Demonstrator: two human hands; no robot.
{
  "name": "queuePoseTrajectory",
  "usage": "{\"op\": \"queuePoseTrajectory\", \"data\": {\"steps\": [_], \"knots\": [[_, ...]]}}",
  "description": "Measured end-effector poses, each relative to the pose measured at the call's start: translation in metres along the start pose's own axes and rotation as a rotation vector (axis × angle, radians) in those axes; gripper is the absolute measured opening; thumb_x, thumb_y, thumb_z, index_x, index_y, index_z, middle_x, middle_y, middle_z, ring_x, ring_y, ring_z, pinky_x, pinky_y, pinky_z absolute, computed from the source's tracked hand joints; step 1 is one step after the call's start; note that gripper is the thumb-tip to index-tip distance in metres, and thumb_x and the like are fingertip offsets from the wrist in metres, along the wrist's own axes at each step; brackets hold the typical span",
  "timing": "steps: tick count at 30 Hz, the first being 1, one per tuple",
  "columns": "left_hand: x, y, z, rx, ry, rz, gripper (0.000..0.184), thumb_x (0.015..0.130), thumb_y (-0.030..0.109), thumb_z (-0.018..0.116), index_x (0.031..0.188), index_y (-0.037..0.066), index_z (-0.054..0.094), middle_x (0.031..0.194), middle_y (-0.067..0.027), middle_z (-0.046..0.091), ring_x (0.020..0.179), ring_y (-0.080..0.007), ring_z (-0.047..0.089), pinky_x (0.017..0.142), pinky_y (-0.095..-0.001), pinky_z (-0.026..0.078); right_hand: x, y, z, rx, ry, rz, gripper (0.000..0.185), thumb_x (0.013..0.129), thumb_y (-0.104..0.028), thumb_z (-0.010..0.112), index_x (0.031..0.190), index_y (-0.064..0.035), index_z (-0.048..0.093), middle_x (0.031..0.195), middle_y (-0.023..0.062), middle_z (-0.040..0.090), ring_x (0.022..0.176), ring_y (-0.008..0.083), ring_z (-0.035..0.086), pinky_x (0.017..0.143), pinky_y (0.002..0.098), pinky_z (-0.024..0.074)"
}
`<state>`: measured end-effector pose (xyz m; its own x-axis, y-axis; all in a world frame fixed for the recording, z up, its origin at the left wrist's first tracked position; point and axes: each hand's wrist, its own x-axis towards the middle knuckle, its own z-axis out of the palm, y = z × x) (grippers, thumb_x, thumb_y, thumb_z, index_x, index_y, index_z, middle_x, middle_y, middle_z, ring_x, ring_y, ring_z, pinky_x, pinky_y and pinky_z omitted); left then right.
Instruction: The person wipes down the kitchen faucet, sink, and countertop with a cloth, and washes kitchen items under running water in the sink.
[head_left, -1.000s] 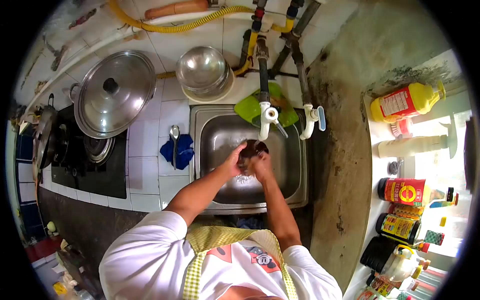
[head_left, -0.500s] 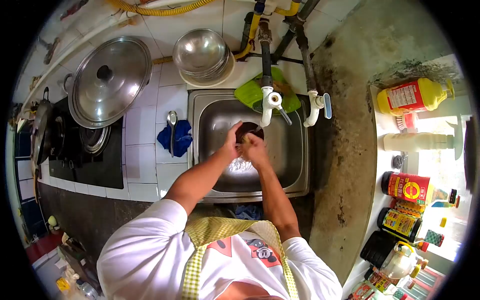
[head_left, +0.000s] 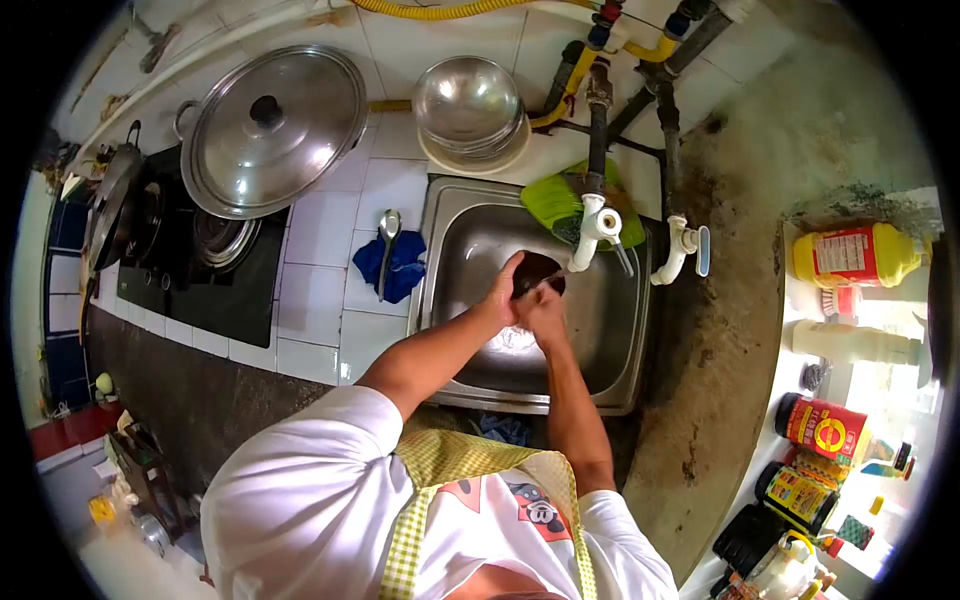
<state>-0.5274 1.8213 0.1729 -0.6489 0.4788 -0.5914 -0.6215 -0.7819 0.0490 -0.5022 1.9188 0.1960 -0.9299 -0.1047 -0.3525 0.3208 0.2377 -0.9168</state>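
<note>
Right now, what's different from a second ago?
The camera view shifted, so the sink sits farther right in the picture. The left hand and right hand are still at the dark round thing, seemingly slightly farther left of the white tap. Nothing was visibly let go. The spoon still lies on the blue cloth.

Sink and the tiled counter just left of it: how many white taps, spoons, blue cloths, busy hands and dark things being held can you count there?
White taps: 2
Spoon: 1
Blue cloth: 1
Hands: 2
Dark thing being held: 1
Total: 7
</note>
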Motion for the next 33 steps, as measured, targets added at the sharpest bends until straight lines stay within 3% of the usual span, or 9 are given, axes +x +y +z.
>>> {"op": "queuePoseTrajectory", "data": {"steps": [2,5,7,10,14,17,21,26,33], "knots": [[0.011,0.004,-0.004,0.079,0.112,-0.107,0.049,0.075,0.053,0.052,0.095,0.009,0.058,0.095,-0.0086,0.060,0.085,-0.0245,0.057,0.077,-0.0435,0.044,-0.003,-0.002,-0.005,-0.586,-0.059,-0.246,0.022,0.059,-0.004,0.059,0.080,-0.0008,0.053,0.071,0.0147,0.058,0.065,0.0318,0.056,0.061,0.0400,0.0446],[-0.023,0.007,0.025,0.259,0.149,-0.226,0.054,0.073,0.059,0.051,0.096,0.011,0.057,0.095,-0.0078,0.060,0.087,-0.0229,0.056,0.077,-0.0452,0.043,0.000,0.018,-0.014,-0.471,-0.068,-0.603,0.025,0.059,-0.006,0.062,0.083,-0.0009,0.054,0.075,0.0153,0.059,0.067,0.0312,0.057,0.062,0.0407,0.0444],[-0.024,0.012,0.021,0.264,0.121,-0.306,0.059,0.071,0.064,0.048,0.098,0.013,0.057,0.095,-0.0075,0.060,0.088,-0.0213,0.056,0.078,-0.0463,0.042,0.007,0.011,-0.018,-0.197,-0.104,-0.537,0.020,0.061,-0.002,0.059,0.080,0.0003,0.054,0.071,0.0129,0.058,0.062,0.0254,0.057,0.057,0.0369,0.0448],[0.001,-0.008,0.008,0.204,-0.132,0.053,0.057,0.072,0.059,0.051,0.099,0.008,0.058,0.095,-0.0075,0.060,0.092,-0.0235,0.055,0.081,-0.0422,0.042,0.013,-0.005,-0.022,0.710,0.003,0.255,0.016,0.057,0.007,0.051,0.068,-0.0045,0.050,0.060,0.0048,0.050,0.040,0.0122,0.042,0.034,0.0247,0.0299],[-0.007,0.004,0.014,0.121,0.049,0.045,0.047,0.075,0.050,0.049,0.096,0.009,0.059,0.097,-0.0083,0.060,0.095,-0.0249,0.053,0.085,-0.0414,0.039,-0.007,-0.007,-0.005,-0.669,-0.040,-0.310,0.015,0.063,-0.001,0.052,0.078,0.0011,0.053,0.077,0.0121,0.057,0.076,0.0282,0.057,0.068,0.0359,0.0447],[-0.012,0.011,0.024,0.144,0.144,-0.173,0.050,0.075,0.054,0.045,0.097,0.012,0.059,0.098,-0.0080,0.060,0.094,-0.0261,0.053,0.083,-0.0456,0.038,-0.009,-0.018,-0.028,-1.105,-0.231,-0.675,0.014,0.062,-0.004,0.056,0.076,-0.0018,0.059,0.082,0.0133,0.058,0.090,0.0316,0.053,0.080,0.0387,0.0410],[-0.014,0.008,0.032,0.079,0.209,-0.181,0.053,0.076,0.055,0.040,0.106,0.014,0.053,0.108,-0.0089,0.054,0.102,-0.0274,0.048,0.087,-0.0490,0.034,-0.013,-0.014,-0.048,-1.113,0.072,-0.909,0.011,0.064,-0.005,0.053,0.072,-0.0050,0.061,0.087,0.0093,0.058,0.098,0.0297,0.049,0.084,0.0382,0.0380],[-0.010,0.008,0.015,0.036,0.257,-0.196,0.057,0.074,0.059,0.036,0.107,0.016,0.053,0.110,-0.0082,0.053,0.104,-0.0277,0.046,0.086,-0.0508,0.036,-0.026,0.012,-0.071,-0.802,0.559,-0.433,0.031,0.068,0.002,0.052,0.097,-0.0040,0.059,0.098,0.0100,0.058,0.089,0.0284,0.054,0.079,0.0332,0.0425],[-0.008,-0.004,-0.005,0.029,0.104,-0.379,0.061,0.074,0.060,0.033,0.109,0.014,0.052,0.106,-0.0147,0.053,0.086,-0.0398,0.052,0.059,-0.0418,0.051,-0.004,0.037,-0.042,0.267,0.314,0.130,0.051,0.072,-0.025,0.058,0.118,-0.0060,0.048,0.102,0.0136,0.057,0.092,0.0222,0.055,0.080,0.0274,0.0407]]}}
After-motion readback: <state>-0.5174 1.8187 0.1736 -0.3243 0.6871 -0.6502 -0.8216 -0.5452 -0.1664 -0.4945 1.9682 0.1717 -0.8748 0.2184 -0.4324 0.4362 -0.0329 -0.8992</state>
